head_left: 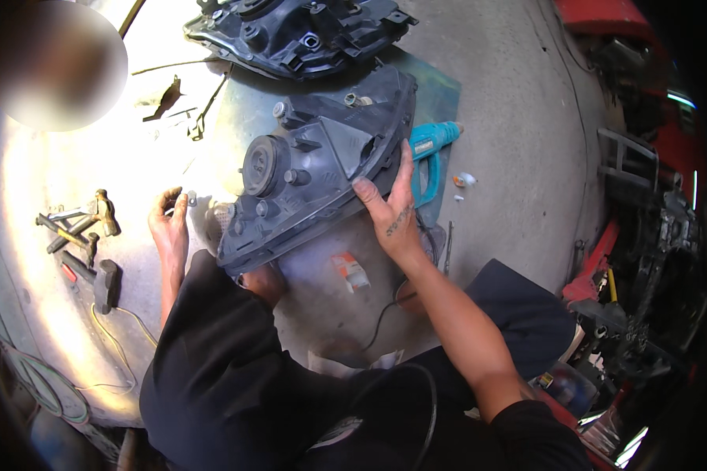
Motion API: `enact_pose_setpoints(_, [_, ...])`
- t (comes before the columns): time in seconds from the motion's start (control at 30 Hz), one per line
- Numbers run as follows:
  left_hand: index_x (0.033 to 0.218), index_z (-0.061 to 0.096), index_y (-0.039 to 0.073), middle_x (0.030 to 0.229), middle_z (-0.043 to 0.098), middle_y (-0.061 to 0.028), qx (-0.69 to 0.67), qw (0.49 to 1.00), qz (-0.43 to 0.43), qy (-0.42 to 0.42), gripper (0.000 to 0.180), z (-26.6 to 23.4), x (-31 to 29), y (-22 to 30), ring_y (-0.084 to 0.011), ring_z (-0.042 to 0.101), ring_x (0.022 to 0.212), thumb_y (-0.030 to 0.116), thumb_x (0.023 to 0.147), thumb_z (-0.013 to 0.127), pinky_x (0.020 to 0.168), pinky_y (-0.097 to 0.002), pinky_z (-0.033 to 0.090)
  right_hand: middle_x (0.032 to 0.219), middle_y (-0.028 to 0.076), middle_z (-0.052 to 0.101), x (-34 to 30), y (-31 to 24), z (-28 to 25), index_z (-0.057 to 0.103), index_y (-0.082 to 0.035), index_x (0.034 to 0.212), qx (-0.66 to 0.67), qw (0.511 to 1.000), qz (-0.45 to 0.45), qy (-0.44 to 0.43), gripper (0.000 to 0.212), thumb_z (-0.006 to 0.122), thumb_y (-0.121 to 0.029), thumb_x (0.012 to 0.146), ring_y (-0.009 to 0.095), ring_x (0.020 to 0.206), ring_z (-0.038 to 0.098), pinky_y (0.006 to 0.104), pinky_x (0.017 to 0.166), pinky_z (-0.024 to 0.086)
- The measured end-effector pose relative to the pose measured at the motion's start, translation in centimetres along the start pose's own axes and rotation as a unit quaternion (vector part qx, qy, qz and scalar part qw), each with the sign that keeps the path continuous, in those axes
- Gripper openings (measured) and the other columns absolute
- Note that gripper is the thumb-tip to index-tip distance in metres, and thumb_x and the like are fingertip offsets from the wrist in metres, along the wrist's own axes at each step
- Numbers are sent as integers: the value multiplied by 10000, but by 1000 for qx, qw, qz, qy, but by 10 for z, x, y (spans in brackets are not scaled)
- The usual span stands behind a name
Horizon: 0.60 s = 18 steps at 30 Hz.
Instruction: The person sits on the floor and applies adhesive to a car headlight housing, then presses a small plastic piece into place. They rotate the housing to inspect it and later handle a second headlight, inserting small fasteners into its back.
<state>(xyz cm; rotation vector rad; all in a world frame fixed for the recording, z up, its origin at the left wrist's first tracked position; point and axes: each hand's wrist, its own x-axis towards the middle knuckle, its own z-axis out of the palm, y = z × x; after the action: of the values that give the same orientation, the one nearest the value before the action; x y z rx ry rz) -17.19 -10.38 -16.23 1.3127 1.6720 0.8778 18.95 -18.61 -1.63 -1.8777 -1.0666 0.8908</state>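
Observation:
A black car headlight housing, its back side up, lies tilted in front of me over my left knee. My right hand grips its right edge, with the thumb on top and the fingers along the rim. Off the headlight's left side, my left hand pinches a small pale piece, possibly a bulb, between thumb and fingertips. The round cap on the housing's back is in place. Just beyond my right fingers lies a teal heat gun, partly hidden by the headlight.
A second headlight lies farther off, near a greenish sheet. Hammers and other tools are on the floor at left, beside a yellow cord. A small orange-and-white box lies between my legs. Car parts line the right.

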Motion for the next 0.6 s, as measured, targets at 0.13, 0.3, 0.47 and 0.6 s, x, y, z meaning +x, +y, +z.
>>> enact_pose_setpoints(0.13, [1173,714,-55,1020,738,-118,-41,999,-5,0,258,-12,-16,42,-170,671,959,112,976,718,882,-316,529,1534,409,405,9,3,6,84,95,1616,-27,999,-27,9,1141,759,-508,921,492,1437,434,439,1207,318])
enact_pose_setpoints(0.3, [1190,725,-33,1045,758,-127,-61,997,15,-41,279,-18,-40,87,-195,699,977,132,966,734,906,-333,538,1499,443,424,14,-1,2,77,76,1625,-57,998,9,0,1216,717,-654,892,529,1414,454,446,1193,349])
enact_pose_setpoints(0.47, [1204,722,-23,1078,756,-159,-60,996,21,-56,304,-24,-58,93,-247,703,1022,171,971,718,937,-370,538,1466,447,462,15,-5,4,90,63,1632,-73,997,3,5,1224,714,-673,878,537,1398,472,447,1190,356])
enact_pose_setpoints(0.6, [1209,719,-37,1094,754,-148,-91,995,-32,-23,293,-35,-74,73,-199,686,1030,153,986,719,941,-332,524,1544,429,378,13,-3,8,105,80,1626,-56,998,23,-5,1222,705,-680,881,518,1464,393,446,1223,305])
